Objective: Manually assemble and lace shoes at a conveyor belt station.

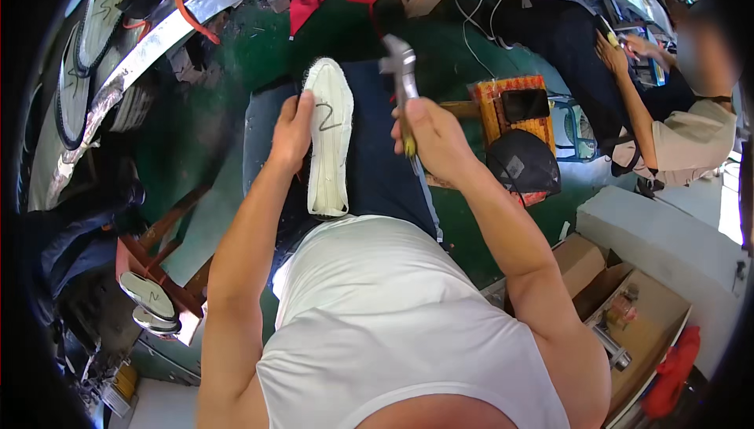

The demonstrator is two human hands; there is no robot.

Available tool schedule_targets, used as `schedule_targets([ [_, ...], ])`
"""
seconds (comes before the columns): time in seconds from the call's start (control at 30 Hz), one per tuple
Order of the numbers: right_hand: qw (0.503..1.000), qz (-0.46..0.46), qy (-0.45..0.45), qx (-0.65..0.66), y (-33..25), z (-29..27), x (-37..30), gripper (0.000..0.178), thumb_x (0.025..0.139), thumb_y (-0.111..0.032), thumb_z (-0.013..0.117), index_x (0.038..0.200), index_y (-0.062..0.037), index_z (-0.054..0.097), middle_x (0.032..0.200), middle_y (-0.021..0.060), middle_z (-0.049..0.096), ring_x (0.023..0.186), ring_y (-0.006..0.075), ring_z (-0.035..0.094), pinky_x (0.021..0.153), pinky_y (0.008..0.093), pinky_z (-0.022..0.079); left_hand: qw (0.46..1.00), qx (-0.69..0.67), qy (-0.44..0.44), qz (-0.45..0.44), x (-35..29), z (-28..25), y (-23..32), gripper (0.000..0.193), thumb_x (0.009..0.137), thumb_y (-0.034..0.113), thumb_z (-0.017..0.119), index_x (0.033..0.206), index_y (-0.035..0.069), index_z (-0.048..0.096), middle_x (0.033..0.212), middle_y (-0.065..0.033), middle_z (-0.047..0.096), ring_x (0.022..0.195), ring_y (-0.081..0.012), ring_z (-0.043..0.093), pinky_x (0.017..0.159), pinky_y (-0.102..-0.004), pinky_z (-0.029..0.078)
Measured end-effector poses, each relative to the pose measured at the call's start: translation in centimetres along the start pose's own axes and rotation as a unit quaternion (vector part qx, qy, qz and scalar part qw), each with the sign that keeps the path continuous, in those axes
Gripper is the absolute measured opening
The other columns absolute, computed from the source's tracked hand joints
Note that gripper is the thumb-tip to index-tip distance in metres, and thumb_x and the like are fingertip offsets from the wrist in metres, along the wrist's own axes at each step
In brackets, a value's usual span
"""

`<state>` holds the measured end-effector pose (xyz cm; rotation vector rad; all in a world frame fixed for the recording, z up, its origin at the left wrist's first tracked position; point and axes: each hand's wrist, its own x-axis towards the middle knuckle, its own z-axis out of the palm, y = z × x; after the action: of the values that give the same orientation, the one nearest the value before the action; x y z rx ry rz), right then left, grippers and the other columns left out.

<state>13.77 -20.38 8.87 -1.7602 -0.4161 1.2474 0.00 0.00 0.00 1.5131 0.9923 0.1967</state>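
Left hand (pixel 292 134): fingers closed on white sole (pixel 330 146) at its left edge, over lap (pixel 373 138); right hand (pixel 430 134): fingers wrapped round hammer (pixel 406 83) handle.

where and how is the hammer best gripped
Probably by its handle, coming from the right, where the right hand grips: the slim handle points back toward the white shirt, with the metal head at the far end.

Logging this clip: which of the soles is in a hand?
The white sole in the left hand; the other soles, farther left, have dark rims and are untouched.
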Motion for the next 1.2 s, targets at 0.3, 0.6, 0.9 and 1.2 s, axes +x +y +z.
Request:
schedule_targets([
  [0.3,0.998,0.012,-0.052,-0.022,-1.0,-0.3,4.1,0.049,0.105,-0.043,0.041,0.101,0.0026,0.058,0.078,0.0085,0.062,0.063,0.0155,0.063,0.06,0.0298,0.05,0.98,-0.136,-0.066,-0.13,1.8,-0.6,0.6,0.065,0.096,0.052,0.055,0.132,-0.003,0.051,0.116,-0.0153,0.065,0.105,-0.0233,0.063,0.093,-0.0386,0.048],
  [0.6,0.792,-0.255,0.263,-0.488,-17.1,-9.0,11.0,0.05,0.1,-0.044,0.044,0.092,0.0023,0.061,0.089,0.0285,0.065,0.091,0.0495,0.06,0.082,0.0499,0.048,0.832,-0.507,-0.177,-0.14,-0.9,-3.2,4.0,0.057,0.104,0.049,0.04,0.133,0.002,0.051,0.118,-0.0149,0.065,0.106,-0.0271,0.066,0.095,-0.0446,0.053],
  [0.9,0.773,-0.469,0.159,-0.397,-12.6,-2.1,8.8,0.026,0.086,-0.028,0.067,0.088,-0.0044,0.057,0.086,0.0143,0.056,0.08,0.0345,0.056,0.071,0.0436,0.046,0.892,-0.434,-0.058,-0.107,-0.2,-1.4,-1.7,0.051,0.099,0.041,0.058,0.128,-0.001,0.054,0.114,-0.0106,0.066,0.103,-0.018,0.065,0.093,-0.0339,0.052],
  [1.2,0.95,0.12,-0.032,0.287,1.8,5.2,4.8,0.026,0.102,-0.028,0.054,0.104,-0.0027,0.057,0.095,0.0069,0.063,0.068,0.0109,0.058,0.052,0.0211,0.043,0.956,-0.201,0.19,0.096,-0.1,0.6,-2.5,0.038,0.099,0.028,0.059,0.12,-0.004,0.058,0.118,-0.0122,0.061,0.112,-0.0225,0.056,0.095,-0.034,0.047],
])
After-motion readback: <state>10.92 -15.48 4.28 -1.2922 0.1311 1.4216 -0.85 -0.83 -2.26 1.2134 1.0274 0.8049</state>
